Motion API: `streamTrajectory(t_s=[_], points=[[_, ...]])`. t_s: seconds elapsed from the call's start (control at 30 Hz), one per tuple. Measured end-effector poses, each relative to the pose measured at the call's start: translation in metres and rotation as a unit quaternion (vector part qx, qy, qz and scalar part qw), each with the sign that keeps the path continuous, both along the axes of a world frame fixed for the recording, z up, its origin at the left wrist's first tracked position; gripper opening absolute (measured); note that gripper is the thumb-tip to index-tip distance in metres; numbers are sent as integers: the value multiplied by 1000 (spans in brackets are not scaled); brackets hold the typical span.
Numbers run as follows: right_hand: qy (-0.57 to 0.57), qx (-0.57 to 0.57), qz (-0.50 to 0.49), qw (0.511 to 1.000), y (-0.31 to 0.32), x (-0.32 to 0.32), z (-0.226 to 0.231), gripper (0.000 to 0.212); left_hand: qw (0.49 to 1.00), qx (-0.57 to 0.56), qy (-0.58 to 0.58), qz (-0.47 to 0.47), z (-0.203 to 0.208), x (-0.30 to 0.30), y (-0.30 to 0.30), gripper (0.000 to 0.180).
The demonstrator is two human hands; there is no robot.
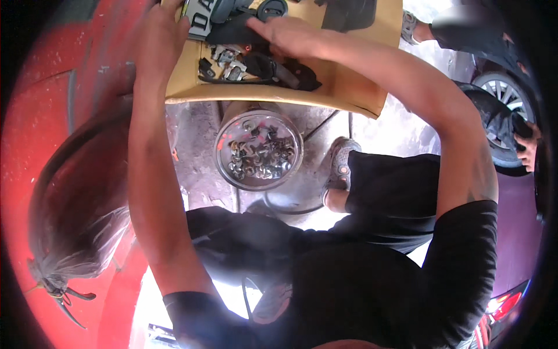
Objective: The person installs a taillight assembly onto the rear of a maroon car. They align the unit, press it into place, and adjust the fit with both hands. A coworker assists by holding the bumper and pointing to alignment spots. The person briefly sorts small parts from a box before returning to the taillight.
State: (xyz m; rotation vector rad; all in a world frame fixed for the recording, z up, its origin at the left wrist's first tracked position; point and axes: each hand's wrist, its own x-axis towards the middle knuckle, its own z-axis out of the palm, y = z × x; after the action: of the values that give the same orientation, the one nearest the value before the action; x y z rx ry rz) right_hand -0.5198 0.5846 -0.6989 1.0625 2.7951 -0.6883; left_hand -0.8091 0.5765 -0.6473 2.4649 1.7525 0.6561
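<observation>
Bare left hand point(164, 26) at the end of an outstretched arm point(157, 174), bare right hand point(288, 36) reaching inward, elbow point(462, 119) bent outward

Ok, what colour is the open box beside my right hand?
The box is yellowish tan, best seen in the head view.

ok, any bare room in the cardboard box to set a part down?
Yes: the box's right end, between the loose metal and black parts and the right wall, just below the right forearm in view. A narrow strip left of those parts. Crowded: middle and top left, with the lettered plate, left hand and right hand.
</observation>
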Motion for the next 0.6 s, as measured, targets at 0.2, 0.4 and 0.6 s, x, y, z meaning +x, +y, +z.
streamTrajectory(t_s=[0.2,0.4,0.6], points=[[173,-53,-36,983,57,32,50,43,631,-245,-736,24,-18,5,-8,33],[28,-24,-125,992,77,79,82,29,629,-281,-725,15,-10,16,4,31],[-157,201,-37,966,59,57,75,39,993,-34,-102,46,24,22,-14,33]])
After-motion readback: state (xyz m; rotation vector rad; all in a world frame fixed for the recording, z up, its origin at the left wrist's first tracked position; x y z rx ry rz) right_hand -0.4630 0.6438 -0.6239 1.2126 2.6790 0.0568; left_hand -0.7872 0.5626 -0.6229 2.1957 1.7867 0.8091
